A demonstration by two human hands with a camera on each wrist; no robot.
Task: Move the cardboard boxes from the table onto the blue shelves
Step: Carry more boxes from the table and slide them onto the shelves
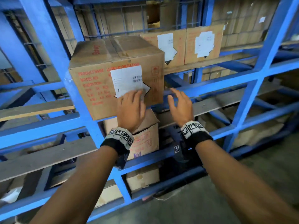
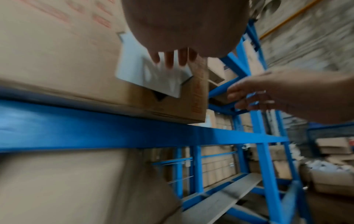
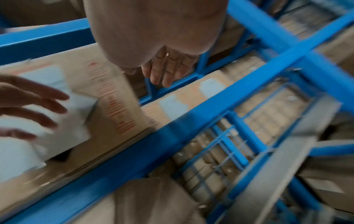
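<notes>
A cardboard box (image 1: 103,84) with red print and a white label (image 1: 127,80) sits on a blue shelf beam (image 2: 134,133), its front corner jutting out past the rack. My left hand (image 1: 131,104) lies flat on the box's front face, straight fingers (image 2: 172,60) over the label's lower edge. To the right of the box, my right hand (image 1: 178,102) hovers open with its fingers (image 3: 164,72) spread, touching nothing. The table is out of view.
Two labelled boxes (image 1: 186,46) stand further back on the same level. Another box (image 1: 145,136) sits on the shelf below, and more lie lower down. Blue uprights (image 1: 265,62) and cross beams frame grey wooden planks (image 1: 40,159). Concrete floor at the lower right.
</notes>
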